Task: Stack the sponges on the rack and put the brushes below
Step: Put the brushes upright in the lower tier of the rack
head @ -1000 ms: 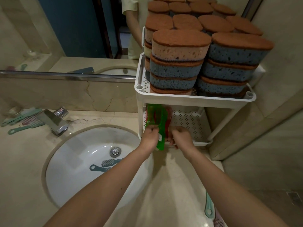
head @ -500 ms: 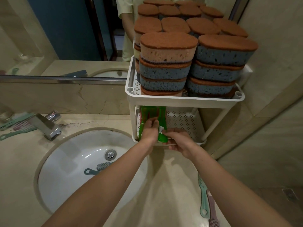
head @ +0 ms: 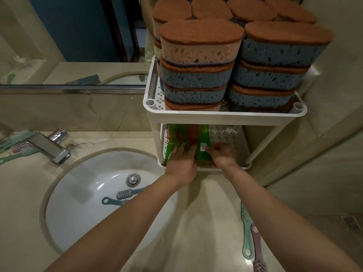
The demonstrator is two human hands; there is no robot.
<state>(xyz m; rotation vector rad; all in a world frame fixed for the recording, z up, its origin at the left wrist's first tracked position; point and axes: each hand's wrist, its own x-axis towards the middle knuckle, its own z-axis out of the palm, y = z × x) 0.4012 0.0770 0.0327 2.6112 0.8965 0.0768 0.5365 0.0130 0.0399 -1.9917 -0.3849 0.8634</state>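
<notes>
Left hand [head: 181, 161]: fingers straight and together, laid flat on the near ends of the brushes on the lower shelf, gripping nothing.
Right hand [head: 222, 156]: fingers curled, pinching the right edge of the translucent green plastic brush with a white label [head: 203, 142].
Labelled brush: stood on its edge on the lower shelf [head: 225, 136], at the right of the row, its near end at the shelf's front lip.
Other shelf brushes: a second translucent green plastic brush [head: 172, 138] stood at the left of the row, and a red plastic brush [head: 193, 134] between the two green ones, all close together under the left hand's fingers.
Rack: the white perforated plastic two-tier rack [head: 225, 116] stood on the counter against the wall, right of the basin.
Sponges: thick oval sponges with brown scouring tops [head: 200, 50] were stacked in columns on the top tier, mostly blue-bodied, the front left column topped by a peach one.
Counter: the beige marble counter [head: 196, 222] carried a teal plastic brush [head: 246, 238] and a pink plastic brush [head: 257, 250] side by side near the right forearm.
Basin: the round white sink [head: 82, 203] held two teal-grey brushes [head: 113, 201] near the drain.
Tap: the chrome tap [head: 49, 147] stood behind the sink, with more teal and pink brushes [head: 19, 146] lying to its left.
</notes>
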